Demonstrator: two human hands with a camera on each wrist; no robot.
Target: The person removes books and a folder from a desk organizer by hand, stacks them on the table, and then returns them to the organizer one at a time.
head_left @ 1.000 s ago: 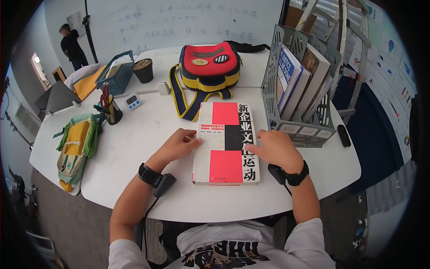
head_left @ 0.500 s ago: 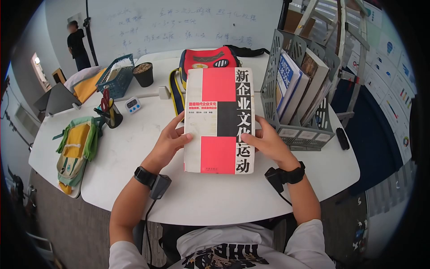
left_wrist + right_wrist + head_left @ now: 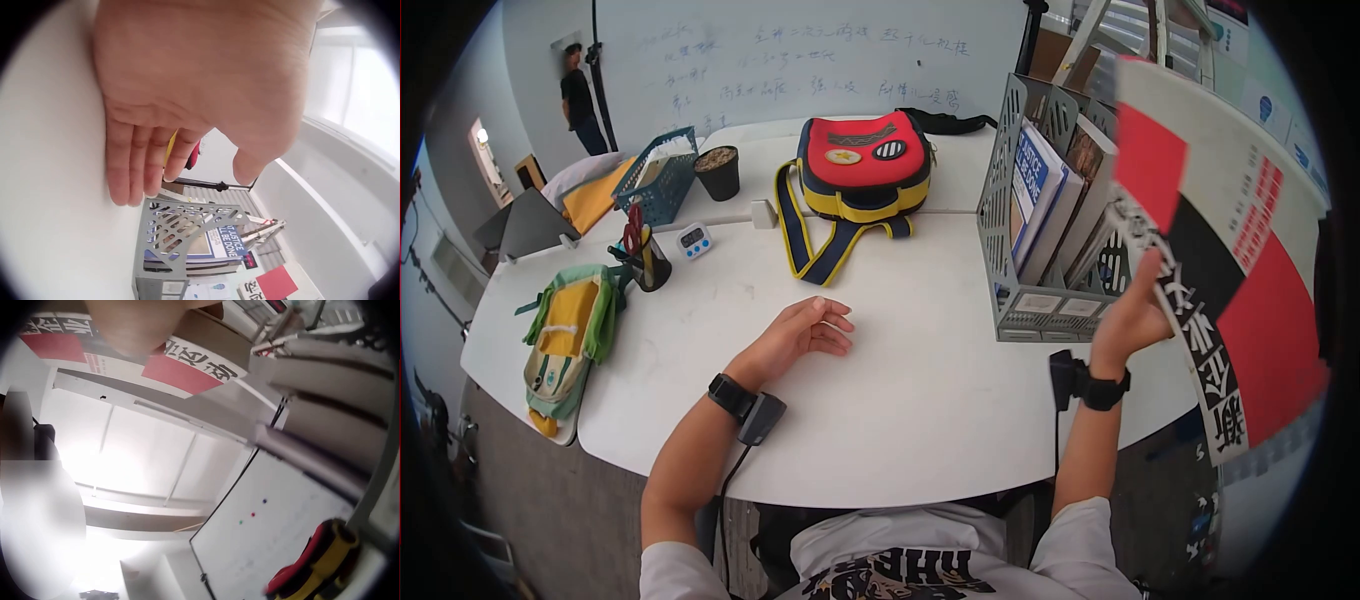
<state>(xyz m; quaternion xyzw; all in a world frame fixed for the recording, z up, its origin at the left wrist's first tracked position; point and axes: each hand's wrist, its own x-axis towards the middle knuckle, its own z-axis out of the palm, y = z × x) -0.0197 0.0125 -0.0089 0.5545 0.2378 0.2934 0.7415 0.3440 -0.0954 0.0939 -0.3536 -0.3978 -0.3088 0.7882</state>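
A thick book (image 3: 1260,290) with a red, black and white cover is up at the right, tilted, its title characters upside down. My right hand (image 3: 1135,315) grips it by the spine edge, thumb on the cover. In the right wrist view the book (image 3: 112,362) crosses the top, partly behind the hand. My left hand (image 3: 805,335) holds nothing, low over the white table (image 3: 900,410), fingers loosely bent. Left of the book stands a grey file holder (image 3: 1008,320) with several upright books (image 3: 1040,190) in it.
A red and yellow backpack (image 3: 870,150) lies at the back, its strap (image 3: 825,260) trailing forward. To the left are a green bag (image 3: 565,340), a pen cup (image 3: 650,268), a small timer (image 3: 694,241), a potted plant (image 3: 718,178) and a blue basket (image 3: 662,200). A person (image 3: 580,100) stands far back.
The book lay on the table, was lifted in both hands, then swung right and turned over in the right hand. The left hand has let go of it.
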